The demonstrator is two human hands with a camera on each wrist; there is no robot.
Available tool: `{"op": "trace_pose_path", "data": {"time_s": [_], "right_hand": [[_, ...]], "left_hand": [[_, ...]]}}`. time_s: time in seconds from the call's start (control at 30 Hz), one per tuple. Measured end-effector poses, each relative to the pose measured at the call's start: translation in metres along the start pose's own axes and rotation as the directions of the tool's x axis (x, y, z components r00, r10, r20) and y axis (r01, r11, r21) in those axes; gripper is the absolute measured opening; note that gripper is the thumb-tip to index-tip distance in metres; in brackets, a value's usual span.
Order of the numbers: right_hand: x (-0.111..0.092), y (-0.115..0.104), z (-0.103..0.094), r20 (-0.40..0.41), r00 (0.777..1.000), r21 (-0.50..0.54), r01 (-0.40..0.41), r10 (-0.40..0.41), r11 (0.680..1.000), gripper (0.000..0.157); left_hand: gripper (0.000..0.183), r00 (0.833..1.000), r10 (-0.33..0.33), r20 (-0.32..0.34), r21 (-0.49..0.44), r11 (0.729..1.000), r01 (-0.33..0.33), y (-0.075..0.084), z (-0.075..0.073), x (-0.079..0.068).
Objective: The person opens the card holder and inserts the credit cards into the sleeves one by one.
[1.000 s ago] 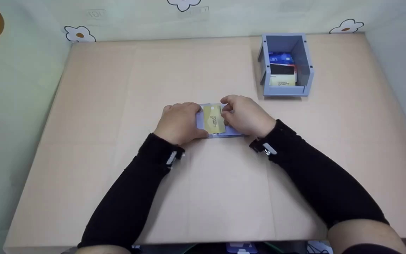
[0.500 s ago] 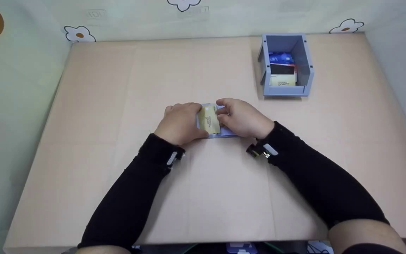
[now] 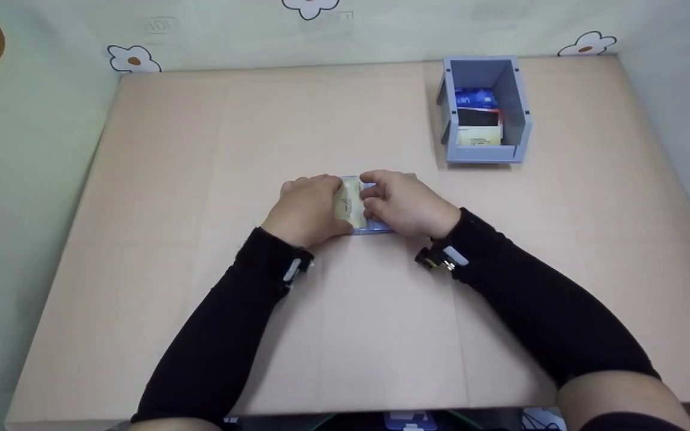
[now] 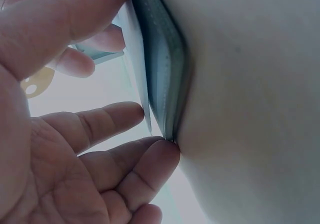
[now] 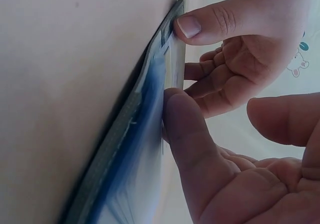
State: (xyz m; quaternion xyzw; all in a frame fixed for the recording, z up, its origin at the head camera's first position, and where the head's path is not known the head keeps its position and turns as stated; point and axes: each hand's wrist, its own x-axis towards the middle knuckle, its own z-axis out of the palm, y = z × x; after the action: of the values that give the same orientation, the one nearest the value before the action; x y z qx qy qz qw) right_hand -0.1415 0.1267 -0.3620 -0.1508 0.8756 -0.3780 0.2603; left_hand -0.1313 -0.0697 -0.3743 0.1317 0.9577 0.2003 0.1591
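The card holder (image 3: 378, 224) lies flat on the pale table (image 3: 381, 335), its blue sleeves showing and its edge visibly stitched in the left wrist view. A gold card (image 3: 351, 206) lies over the left part of the holder, dark lettering on its face; how far it sits inside a sleeve cannot be told.

The left hand (image 3: 306, 206) grips the left end of the card holder, thumb at the near edge and fingers spread across to the far edge. The right hand (image 3: 414, 203) is above the right half of the holder, partly covering it. Its fingers are bent and nearly closed, pinching the right edge of the gold card, while the index finger is held out, apart from the thumb.

Beyond the card holder and to its right stands a grey bin (image 3: 486, 154), well apart from both hands. Inside it are a blue card (image 3: 475, 97) with white lettering, a black card (image 3: 478, 117) and a yellow card (image 3: 479, 136), the last nearest the holder. Farther beyond the holder, past the table's back edge, is a pale wall covering (image 3: 231, 36) printed with white flowers.
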Motion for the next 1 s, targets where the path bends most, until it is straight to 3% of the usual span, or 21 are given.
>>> {"op": "trace_pose_path", "data": {"time_s": [0.23, 0.37, 0.57, 0.7, 0.87, 0.93, 1.0], "right_hand": [[-0.001, -0.003, -0.005, -0.001, 0.999, -0.042, 0.046, -0.046, 0.998, 0.054], [-0.004, -0.006, -0.017, -0.098, 0.992, -0.057, 0.077, -0.083, 0.995, 0.042], [-0.009, -0.006, -0.039, -0.249, 0.966, -0.069, 0.055, -0.07, 0.996, 0.03], [-0.011, -0.001, -0.056, -0.361, 0.93, -0.083, 0.039, -0.067, 0.996, 0.027], [-0.01, 0.017, -0.087, -0.512, 0.858, -0.133, -0.029, -0.043, 0.991, 0.028], [-0.007, 0.028, -0.101, -0.537, 0.844, -0.149, -0.082, -0.011, 0.985, 0.03], [-0.003, 0.038, -0.114, -0.535, 0.845, -0.175, -0.137, 0.023, 0.975, 0.032]], "left_hand": [[0.07, 1.0, -0.007, -0.015, 0.053, 0.999, 0.008, -0.003, 0.0, -0.002], [0.074, 0.999, -0.005, -0.044, 0.105, 0.994, 0.01, -0.005, 0.001, -0.004], [0.077, 0.997, 0.001, -0.078, 0.135, 0.991, 0.009, -0.005, 0.002, -0.006], [0.076, 0.996, 0.002, -0.088, 0.14, 0.99, 0.01, -0.004, 0.001, -0.006], [0.077, 0.995, 0.001, -0.103, 0.118, 0.993, 0.011, -0.002, 0.003, -0.005], [0.078, 0.994, 0.002, -0.113, 0.104, 0.994, 0.009, -0.001, 0.004, -0.005], [0.079, 0.992, 0.002, -0.125, 0.097, 0.995, 0.01, 0.0, 0.004, -0.005]]}}
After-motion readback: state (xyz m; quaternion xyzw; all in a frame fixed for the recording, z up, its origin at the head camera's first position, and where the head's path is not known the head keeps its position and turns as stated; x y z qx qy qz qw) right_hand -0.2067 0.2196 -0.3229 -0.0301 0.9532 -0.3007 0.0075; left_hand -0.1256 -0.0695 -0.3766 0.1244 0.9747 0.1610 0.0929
